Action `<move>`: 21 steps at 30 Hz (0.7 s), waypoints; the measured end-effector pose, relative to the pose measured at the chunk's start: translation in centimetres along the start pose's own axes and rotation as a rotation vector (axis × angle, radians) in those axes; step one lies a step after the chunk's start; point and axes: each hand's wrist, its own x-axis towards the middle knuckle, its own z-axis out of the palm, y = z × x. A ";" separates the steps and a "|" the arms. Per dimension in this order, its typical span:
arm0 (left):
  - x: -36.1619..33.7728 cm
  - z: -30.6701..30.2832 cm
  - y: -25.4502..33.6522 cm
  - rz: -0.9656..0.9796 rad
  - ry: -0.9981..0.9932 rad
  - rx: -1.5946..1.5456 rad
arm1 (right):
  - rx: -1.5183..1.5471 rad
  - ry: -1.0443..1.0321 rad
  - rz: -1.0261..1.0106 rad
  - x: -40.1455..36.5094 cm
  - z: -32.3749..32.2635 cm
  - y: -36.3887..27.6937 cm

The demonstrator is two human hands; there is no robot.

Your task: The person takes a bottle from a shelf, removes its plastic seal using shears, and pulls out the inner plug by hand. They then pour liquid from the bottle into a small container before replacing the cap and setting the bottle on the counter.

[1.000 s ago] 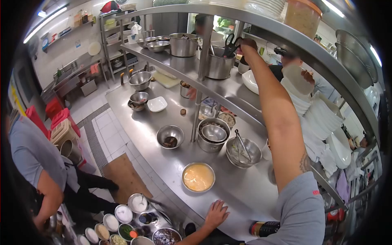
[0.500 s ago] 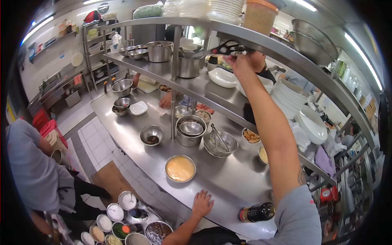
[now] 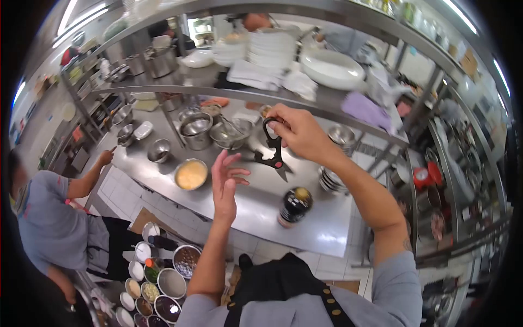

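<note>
black-handled scissors (image 3: 274, 152) hang from our right hand (image 3: 297, 133), its fingers curled closed around one handle loop, the blades pointing down above the steel tabletop (image 3: 248, 210); our left hand (image 3: 223, 182) is raised to the left of them, its fingers spread well open, holding nothing and apart from the scissors; below them on the tabletop we see a dark bottle (image 3: 295, 207) with a yellowish top, and to the left of our left hand sits a metal bowl (image 3: 191, 174) of pale orange liquid
</note>
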 end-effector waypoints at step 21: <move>-18.8 17.4 -4.4 -1.134 -0.659 -0.755 | -0.010 0.493 -0.080 -31.1 -8.6 -2.5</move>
